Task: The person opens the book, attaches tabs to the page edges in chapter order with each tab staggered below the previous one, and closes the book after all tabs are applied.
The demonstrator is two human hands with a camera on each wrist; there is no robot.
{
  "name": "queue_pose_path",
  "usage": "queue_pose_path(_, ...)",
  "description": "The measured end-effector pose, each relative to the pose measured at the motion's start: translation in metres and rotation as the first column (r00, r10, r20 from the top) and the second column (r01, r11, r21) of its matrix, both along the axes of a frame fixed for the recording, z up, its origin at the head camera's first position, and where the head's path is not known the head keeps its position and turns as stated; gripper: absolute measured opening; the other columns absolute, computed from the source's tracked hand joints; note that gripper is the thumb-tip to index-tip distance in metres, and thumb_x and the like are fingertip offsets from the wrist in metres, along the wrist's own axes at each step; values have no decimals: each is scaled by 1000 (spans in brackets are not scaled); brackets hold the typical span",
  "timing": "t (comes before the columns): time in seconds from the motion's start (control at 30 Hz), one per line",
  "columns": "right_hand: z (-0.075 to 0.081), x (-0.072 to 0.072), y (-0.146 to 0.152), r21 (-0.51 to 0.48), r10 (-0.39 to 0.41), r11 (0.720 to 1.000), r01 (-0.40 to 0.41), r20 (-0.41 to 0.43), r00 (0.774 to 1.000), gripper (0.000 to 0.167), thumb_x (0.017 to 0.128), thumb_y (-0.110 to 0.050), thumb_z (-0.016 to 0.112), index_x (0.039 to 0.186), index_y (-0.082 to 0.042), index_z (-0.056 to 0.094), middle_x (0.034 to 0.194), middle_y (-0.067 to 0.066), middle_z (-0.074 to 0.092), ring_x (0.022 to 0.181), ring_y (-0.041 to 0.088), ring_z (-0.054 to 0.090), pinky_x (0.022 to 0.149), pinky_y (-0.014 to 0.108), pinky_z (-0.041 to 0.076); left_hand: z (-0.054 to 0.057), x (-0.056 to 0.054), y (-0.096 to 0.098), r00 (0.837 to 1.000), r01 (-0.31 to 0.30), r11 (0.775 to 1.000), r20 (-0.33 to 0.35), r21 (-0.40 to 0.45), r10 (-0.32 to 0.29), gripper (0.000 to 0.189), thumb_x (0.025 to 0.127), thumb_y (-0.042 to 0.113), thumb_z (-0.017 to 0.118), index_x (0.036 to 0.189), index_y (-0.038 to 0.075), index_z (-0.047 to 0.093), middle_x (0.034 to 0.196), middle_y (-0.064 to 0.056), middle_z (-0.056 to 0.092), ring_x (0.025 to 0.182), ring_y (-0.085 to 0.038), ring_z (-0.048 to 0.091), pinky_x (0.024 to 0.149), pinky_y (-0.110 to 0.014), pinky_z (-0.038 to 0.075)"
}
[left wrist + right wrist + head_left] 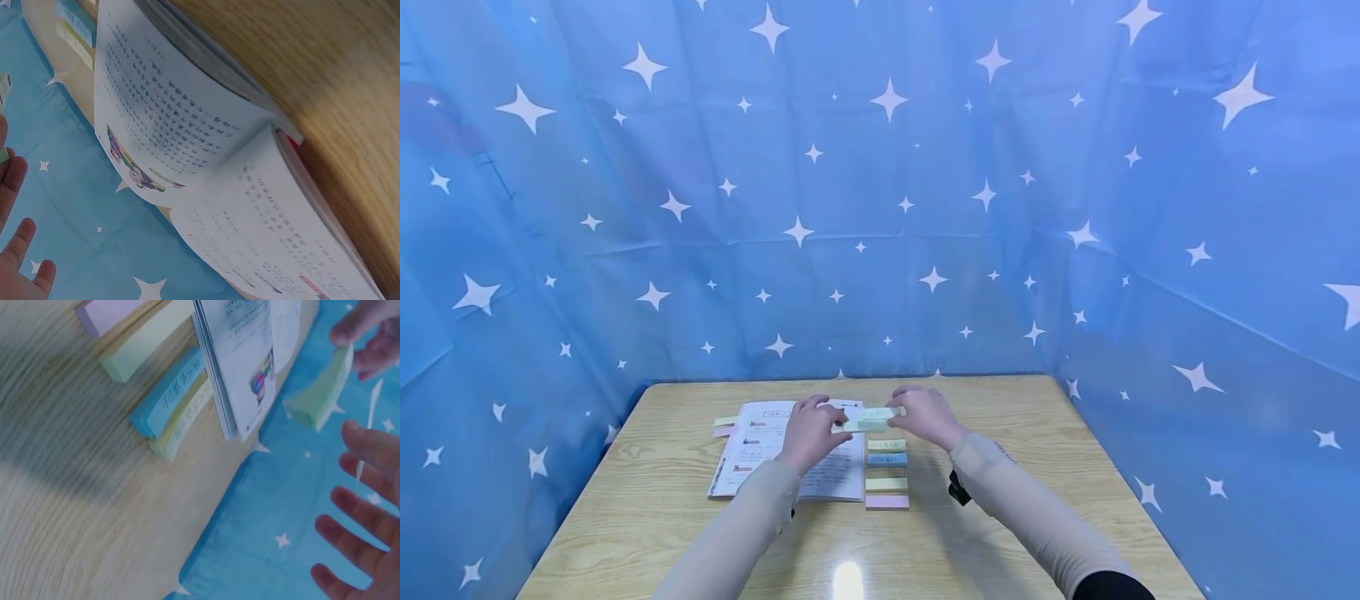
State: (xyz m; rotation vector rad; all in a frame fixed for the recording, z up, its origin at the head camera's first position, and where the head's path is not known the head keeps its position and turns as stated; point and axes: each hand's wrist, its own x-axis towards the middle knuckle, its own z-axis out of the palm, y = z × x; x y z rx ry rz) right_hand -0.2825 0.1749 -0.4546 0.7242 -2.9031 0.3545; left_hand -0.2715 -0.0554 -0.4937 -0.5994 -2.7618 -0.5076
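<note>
Above the right page of an open book (752,454), my left hand (811,433) pinches a pale green sticky note pad (319,394) by one end. Facing it, my right hand (927,417) holds a thin pale sticky note (374,409) between thumb and forefinger. In the right wrist view the note is seen nearly edge-on, apart from the pad. The other fingers (353,540) of the right hand are spread. Only the left hand's fingers (19,240) show at the edge of the left wrist view, where the book's printed pages fill the middle.
Right of the book lie a yellow pad (887,446) and a blue pad (887,459), both with handwriting. Below them are a pale yellow-green pad (886,484) and a pink pad (887,502). Coloured tabs (726,422) stick out past the book's left edge. A starred blue curtain (850,317) surrounds the wooden table (1022,467).
</note>
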Motion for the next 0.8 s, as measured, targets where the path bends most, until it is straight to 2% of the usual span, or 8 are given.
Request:
queue_pose_path(0.1,3,-2,4,-21,1,1000,-1,-5,1000,25,84,-28,76,104,-12,76,118,7,67,83,17,68,70,35,56,-6,6,-2,999,29,1000,-20,-4,-29,23,76,34,83,91,18,77,92,7,72,121,-26,52,102,-52,37)
queue_pose_path(0.2,6,-4,7,-28,-3,1000,3,-3,1000,25,85,-26,75,105,-11,76,120,8,66,81,17,68,71,36,56,-14,14,-2,996,83,996,-27,-23,-84,22,75,34,83,90,18,77,91,8,72,118,-26,55,100,-53,38)
queue_pose_path(0.37,7,-6,9,-49,-41,998,43,56,998,27,86,-27,74,108,-11,75,118,7,67,84,17,68,75,37,56,-25,32,5,986,168,984,19,-57,-167,22,76,38,81,89,20,77,88,12,71,118,-26,54,100,-53,38)
queue_pose_path(0.53,-1,-7,8,-79,-55,995,65,123,991,24,87,-25,73,107,-12,75,107,3,71,83,14,67,75,36,56,-36,45,13,972,234,969,50,-80,-230,21,77,40,80,88,23,77,88,16,69,116,-23,54,99,-51,38)
queue_pose_path(0.63,-7,-7,7,-79,-65,994,76,136,989,20,87,-24,73,105,-15,75,102,0,72,78,11,65,71,34,55,-41,51,17,964,262,962,68,-81,-257,19,76,41,79,87,25,76,88,19,69,115,-21,54,99,-49,38)
queue_pose_path(0.8,-11,-7,7,-89,-72,992,87,157,985,14,88,-22,71,99,-15,75,87,-4,70,60,8,54,58,31,47,-47,60,22,952,300,952,93,-69,-293,17,76,40,79,85,26,76,85,21,68,113,-18,55,98,-47,39)
